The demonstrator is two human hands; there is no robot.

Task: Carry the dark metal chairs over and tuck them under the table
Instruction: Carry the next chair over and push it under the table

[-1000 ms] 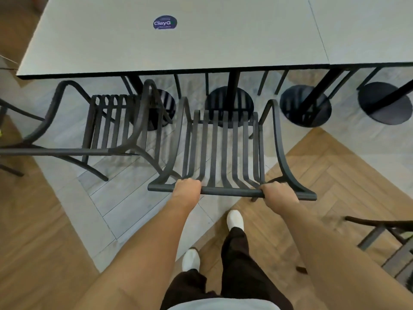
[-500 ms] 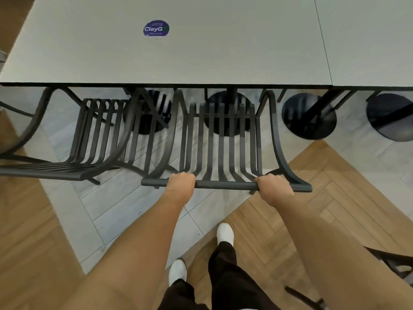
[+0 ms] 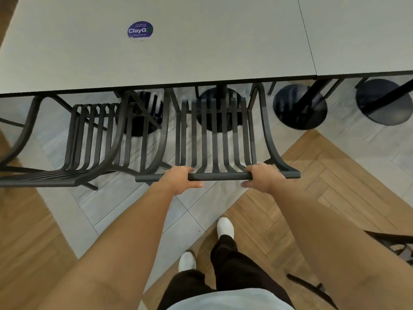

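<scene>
A dark metal slatted chair [image 3: 215, 139] stands in front of me, its seat partly under the grey table [image 3: 201, 54]. My left hand [image 3: 177, 180] and my right hand [image 3: 262, 177] both grip its top rail, about a shoulder's width apart. A second dark chair [image 3: 93, 135] of the same kind sits just left of it, also pushed partly under the table edge. The front parts of both seats are hidden by the tabletop.
A blue round sticker [image 3: 140, 29] lies on the tabletop. A second table [image 3: 362, 32] adjoins on the right, with round black bases [image 3: 300, 107] below. Part of another dark chair [image 3: 395, 242] shows at the lower right. My white shoes [image 3: 225, 227] stand on wood flooring.
The chair in my hands has slid forward, farther under the table, and I have stepped closer. The left chair has not moved on the floor.
</scene>
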